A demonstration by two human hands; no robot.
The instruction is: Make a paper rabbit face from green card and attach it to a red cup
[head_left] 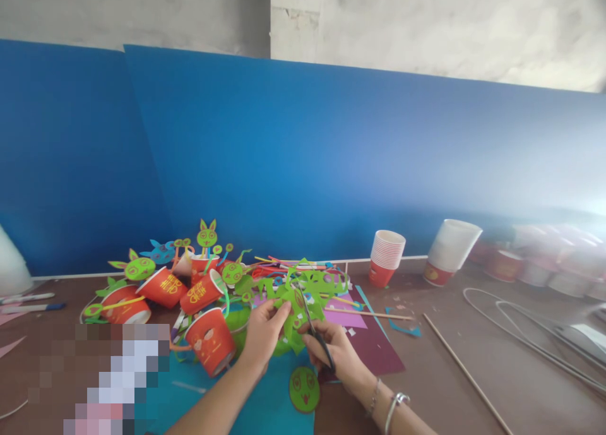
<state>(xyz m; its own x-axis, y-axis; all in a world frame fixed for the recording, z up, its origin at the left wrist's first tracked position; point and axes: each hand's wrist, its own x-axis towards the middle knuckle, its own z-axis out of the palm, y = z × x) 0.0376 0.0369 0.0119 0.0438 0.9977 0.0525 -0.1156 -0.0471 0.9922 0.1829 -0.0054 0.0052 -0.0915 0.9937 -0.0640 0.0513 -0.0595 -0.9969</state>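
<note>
In the middle of the head view my left hand [266, 329] pinches a piece of green paper [299, 301] with a leaf-like shape drawn on it. My right hand [335, 351] grips black-handled scissors [324, 346], whose blades point up and lie against the paper. Just below the hands a round green face cutout [304, 389] rests at the edge of a blue sheet [265, 403]. Behind the hands is a heap of cut green scraps [326, 282]. Close to my left forearm an orange-red paper cup [211, 341] lies tilted.
Several red cups [163, 288] with green animal faces [207, 234] crowd the left. Stacked paper cups [388, 258] and a taller stack [453, 252] stand at the right back. A wooden stick [466, 375] and a looped cable [511, 321] lie at right. A blue partition [307, 163] borders the table.
</note>
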